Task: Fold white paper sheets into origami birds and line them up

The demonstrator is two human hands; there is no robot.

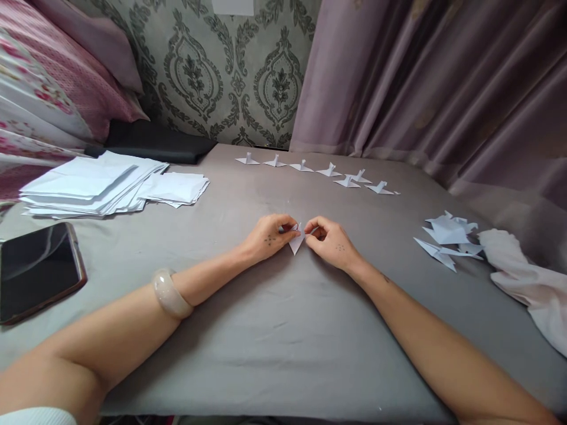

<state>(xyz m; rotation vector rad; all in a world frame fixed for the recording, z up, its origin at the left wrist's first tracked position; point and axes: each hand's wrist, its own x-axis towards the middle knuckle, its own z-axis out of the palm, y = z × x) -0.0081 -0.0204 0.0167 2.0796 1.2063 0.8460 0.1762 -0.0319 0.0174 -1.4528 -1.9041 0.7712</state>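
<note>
A small white folded paper (296, 244) is between my hands at the middle of the grey-covered table, one point facing me. My left hand (270, 236) pinches its left side between thumb and fingers. On the opposite side, my right hand (331, 242) is closed in a pinch at the paper's right edge; its fingertips partly hide what they grip. The upper part of the fold is partly covered by my left fingers. Beyond my hands, several finished-looking origami birds (328, 170) stand in a row along the far side.
To the left lie a big stack of white paper (80, 183), a smaller paper stack (177, 188) and a phone (39, 268). At right are a cluster of folded paper pieces (449, 230) and a crumpled pale cloth (518, 265). Black fabric (155, 141) lies at the back left.
</note>
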